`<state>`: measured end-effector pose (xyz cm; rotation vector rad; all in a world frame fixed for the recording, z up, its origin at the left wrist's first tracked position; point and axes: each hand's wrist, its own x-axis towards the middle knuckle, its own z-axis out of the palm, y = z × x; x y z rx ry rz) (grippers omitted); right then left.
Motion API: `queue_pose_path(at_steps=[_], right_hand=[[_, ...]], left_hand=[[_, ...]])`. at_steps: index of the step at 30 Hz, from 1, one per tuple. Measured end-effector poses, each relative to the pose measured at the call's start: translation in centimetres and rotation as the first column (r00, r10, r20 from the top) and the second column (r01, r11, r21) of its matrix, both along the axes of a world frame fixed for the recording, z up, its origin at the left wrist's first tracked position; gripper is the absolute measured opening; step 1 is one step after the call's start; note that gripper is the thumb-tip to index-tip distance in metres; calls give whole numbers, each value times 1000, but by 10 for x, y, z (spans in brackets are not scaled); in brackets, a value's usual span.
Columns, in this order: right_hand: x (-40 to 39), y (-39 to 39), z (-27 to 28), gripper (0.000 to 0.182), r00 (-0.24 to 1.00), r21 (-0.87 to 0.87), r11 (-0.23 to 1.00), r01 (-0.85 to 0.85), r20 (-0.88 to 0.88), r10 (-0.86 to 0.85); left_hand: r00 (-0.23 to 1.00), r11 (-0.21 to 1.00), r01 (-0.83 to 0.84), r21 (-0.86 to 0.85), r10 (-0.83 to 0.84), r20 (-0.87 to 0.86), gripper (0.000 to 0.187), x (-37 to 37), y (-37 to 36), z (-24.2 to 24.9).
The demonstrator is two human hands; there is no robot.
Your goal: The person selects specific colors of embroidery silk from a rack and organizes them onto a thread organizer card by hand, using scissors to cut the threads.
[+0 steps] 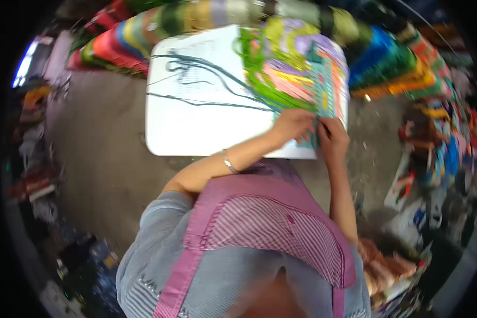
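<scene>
Two hands meet at the lower end of a teal card (325, 85) on a white table (196, 132).
The left hand (293, 126), with a bracelet (229, 162) at its wrist, comes in from the left, its fingers bent and slightly spread, the fingertips at the card's left edge; whether they pinch a strand is too blurred to tell. The right hand (334, 137) is half curled against the card's right side, fingertips close to the left hand's; I cannot tell whether it is clamped on anything. The card lies near the table's right side, among green threads (259, 77), with pink, yellow and lilac ones too. Dark teal threads (212, 69) trail from near the left hand across the table to its left edge. Coloured skeins (212, 16) lie beyond the far edge.
</scene>
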<state>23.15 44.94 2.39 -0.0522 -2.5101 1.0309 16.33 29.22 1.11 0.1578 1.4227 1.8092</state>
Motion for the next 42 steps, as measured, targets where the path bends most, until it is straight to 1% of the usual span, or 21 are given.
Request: queue_pose_path(at_steps=[2,4,6,8,12,18,22,24,25,27,29,30,31,32,33,35,36,38,40,41,42], right_hand=[[-1,-1,0,14,998,27,1000,-5,59,4],[-4,-5,8,16,999,39,999,-33,36,32],[-1,-5,16,16,968,-20,999,33,248,-27],[-2,2,4,15,948,-428,896,118,317,27],[-3,13,0,14,930,-468,878,100,358,86],[-2,9,-3,17,937,-497,861,106,340,81],[-1,10,-6,20,922,-506,852,133,378,81],[1,13,-12,21,920,-518,845,128,381,94],[1,12,-18,21,918,-518,845,131,385,93],[2,8,-26,26,951,-545,831,107,300,74],[2,0,-21,31,960,-472,874,118,278,20],[1,-3,-18,36,969,-397,909,129,245,-31],[0,-3,-17,36,968,-393,911,128,248,-29],[1,-2,-17,40,973,-366,924,110,231,-24],[2,0,-16,45,977,-339,936,93,213,-20],[3,3,-22,45,970,-362,928,90,243,1],[2,5,-25,46,962,-390,916,91,271,20],[0,6,-27,46,966,-412,908,74,255,37],[-2,5,-27,45,969,-435,898,64,242,48],[-2,5,-25,45,961,-415,906,82,275,39],[-2,5,-23,44,951,-393,914,97,307,31]], left_hand=[[996,999,-32,24,34,-85,26,0,0,-3],[975,998,-28,-48,17,-222,20,-4,1,-3],[948,993,-73,-95,40,-315,18,-7,4,-3],[955,992,-110,-66,87,-284,17,-7,10,-3],[977,997,-72,20,75,-199,16,-9,21,-8],[992,997,-75,13,76,-98,13,-15,18,-11],[978,996,-75,-43,65,-198,11,-16,7,-10],[979,961,-171,217,140,150,11,-20,-2,-14],[978,961,-171,217,139,155,11,-22,-5,-17],[902,923,-186,336,26,430,14,-27,-13,-2],[893,934,-123,336,-43,447,16,-31,-12,14],[967,968,82,238,-135,218,16,-32,-9,17],[967,963,255,90,-255,-9,16,-33,-5,18],[960,967,250,56,-240,-142,17,-27,6,2],[961,967,247,63,-236,-140,17,-28,12,-4],[816,906,360,-222,-421,-397,18,-32,18,-7],[816,907,360,-220,-420,-397,18,-37,13,-7],[619,954,199,-226,-301,-726,21,-56,-11,-8],[754,910,104,-401,-335,-565,26,-88,-50,7],[946,971,115,-211,-172,-274,26,-105,-83,15],[952,993,39,-114,-72,-297,22,-123,-112,13]])
